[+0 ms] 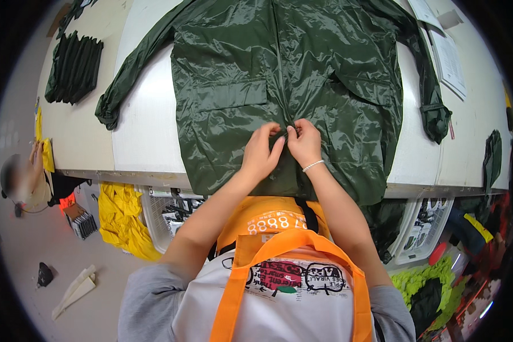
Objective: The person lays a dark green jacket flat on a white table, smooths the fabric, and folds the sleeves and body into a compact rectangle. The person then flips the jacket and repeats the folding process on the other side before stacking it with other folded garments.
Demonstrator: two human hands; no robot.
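A glossy dark green raincoat (228, 131) lies spread on the worktable with its front up, its hem hanging over the near edge. Both my hands meet at the lower part of its front opening. Thumb and curled fingers of my left hand (262, 153) come together at the left side of the closure. From the right, my right hand (305, 142), with a pale bracelet at the wrist, pinches the front edge. Any zip slider or snap between the fingertips is too small to make out. Pocket flaps (231, 96) lie either side of the opening.
Folded dark green garments (74, 68) are stacked at the table's far left; papers (447, 62) lie at the far right. Under the table edge are white baskets (402, 248) of packed items and yellow garments (122, 219). Another person (23, 176) sits at the left.
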